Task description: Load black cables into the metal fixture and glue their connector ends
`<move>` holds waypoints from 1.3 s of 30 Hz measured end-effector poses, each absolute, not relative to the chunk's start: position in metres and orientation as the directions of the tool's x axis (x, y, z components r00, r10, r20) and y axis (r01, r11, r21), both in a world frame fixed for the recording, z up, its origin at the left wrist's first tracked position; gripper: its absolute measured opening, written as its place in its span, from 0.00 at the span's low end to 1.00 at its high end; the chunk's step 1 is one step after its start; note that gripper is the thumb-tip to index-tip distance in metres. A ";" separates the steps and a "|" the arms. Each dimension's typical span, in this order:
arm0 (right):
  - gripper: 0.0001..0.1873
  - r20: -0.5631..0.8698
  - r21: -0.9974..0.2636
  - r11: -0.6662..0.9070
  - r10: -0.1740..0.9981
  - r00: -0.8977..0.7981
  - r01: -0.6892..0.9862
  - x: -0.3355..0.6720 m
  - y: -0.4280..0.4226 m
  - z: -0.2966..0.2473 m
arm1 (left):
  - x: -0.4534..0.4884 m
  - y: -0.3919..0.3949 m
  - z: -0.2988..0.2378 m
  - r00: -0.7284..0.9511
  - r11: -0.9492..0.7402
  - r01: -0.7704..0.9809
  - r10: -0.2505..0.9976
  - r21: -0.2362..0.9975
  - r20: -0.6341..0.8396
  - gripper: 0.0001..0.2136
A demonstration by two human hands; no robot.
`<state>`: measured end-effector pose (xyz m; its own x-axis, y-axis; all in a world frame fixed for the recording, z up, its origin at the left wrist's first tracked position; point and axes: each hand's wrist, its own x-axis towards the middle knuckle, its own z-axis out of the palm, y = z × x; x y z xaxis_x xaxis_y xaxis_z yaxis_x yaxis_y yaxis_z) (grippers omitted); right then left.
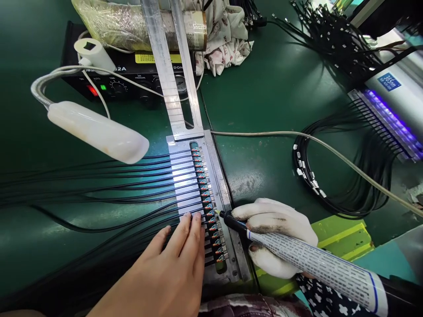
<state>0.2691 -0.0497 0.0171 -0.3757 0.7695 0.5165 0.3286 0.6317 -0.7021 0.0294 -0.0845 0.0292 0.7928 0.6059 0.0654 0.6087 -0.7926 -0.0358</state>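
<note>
A metal fixture [190,176] holds a row of black cables [185,178], their small connector ends with orange and green wires lined up along its slot. My left hand [178,259] is bare and lies over the lower cables, fingers stretched out with the fingertips resting at the fixture, beside the connectors [209,200]. My right hand [280,233] wears a white glove, stained at the fingers. It is wrapped around a dispensing syringe [307,259] with a printed paper wrap and a black front end. The syringe's fine tip points left at a connector; whether it touches cannot be made out.
A white gooseneck lamp [99,132] hangs over the cables. Behind stands a black dispenser box [132,83]; the fixture's raised metal frame [172,97] leans before it. At right are coiled cables [307,176] and a lit UV lamp unit [390,97]. A pale hose [280,133] crosses the table.
</note>
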 end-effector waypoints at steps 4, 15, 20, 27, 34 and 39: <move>0.11 0.512 -0.711 0.626 0.774 -0.373 0.321 0.270 -0.049 0.016 | 0.028 -0.085 0.029 0.790 -0.790 0.612 0.609 -0.036 0.066 0.21; 0.12 0.480 -0.763 0.579 0.806 -0.348 0.288 0.271 -0.047 0.013 | 0.030 -0.083 0.030 0.781 -0.782 0.623 0.620 -0.014 0.073 0.22; 0.11 0.467 -0.764 0.574 0.807 -0.361 0.296 0.270 -0.046 0.014 | 0.032 -0.082 0.032 0.776 -0.777 0.629 0.627 -0.009 0.072 0.22; 0.09 0.462 -0.766 0.556 0.825 -0.326 0.323 0.269 -0.046 0.017 | 0.032 -0.083 0.031 0.778 -0.780 0.626 0.624 -0.012 0.073 0.22; 0.08 0.516 -0.717 0.620 0.780 -0.355 0.320 0.269 -0.046 0.016 | 0.028 -0.084 0.031 0.786 -0.788 0.615 0.614 0.008 0.071 0.20; 0.07 0.509 -0.727 0.615 0.781 -0.363 0.304 0.270 -0.048 0.015 | 0.030 -0.085 0.028 0.783 -0.789 0.613 0.613 0.039 0.104 0.21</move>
<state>0.2698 -0.0477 0.0146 -0.3629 0.7807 0.5086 0.3039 0.6152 -0.7274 0.0298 -0.0849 0.0276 0.7833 0.6129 0.1043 0.6125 -0.7895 0.0395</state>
